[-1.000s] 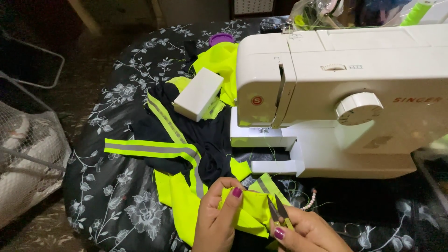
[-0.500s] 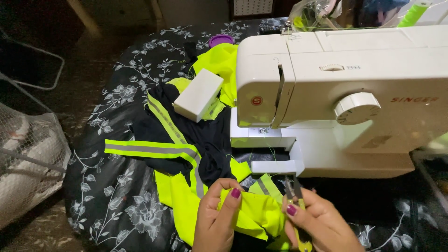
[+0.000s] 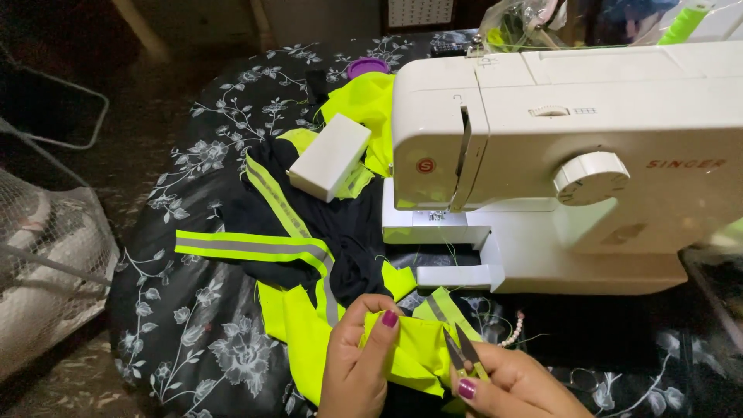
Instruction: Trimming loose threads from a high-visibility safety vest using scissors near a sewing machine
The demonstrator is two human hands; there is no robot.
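Observation:
My left hand [image 3: 357, 364] pinches a fold of neon yellow fabric [image 3: 418, 348] at the bottom of the head view. My right hand [image 3: 515, 385] holds small thread snips [image 3: 463, 351], their blades pointing up at the edge of the same fabric. The fabric belongs to a garment of black cloth [image 3: 348, 224] with yellow and grey reflective stripes [image 3: 248, 246], which spreads up and left under the arm of a white sewing machine [image 3: 573, 155].
A white rectangular box [image 3: 329, 157] lies on the garment left of the machine. The table has a black floral cover [image 3: 193, 162]. A purple round lid [image 3: 367, 67] sits at the far edge. A wire mesh basket [image 3: 46, 255] stands at the left.
My right hand has shifted a little with the snips, bringing the blades upright beside the yellow fabric. My left hand keeps its pinch on the fold.

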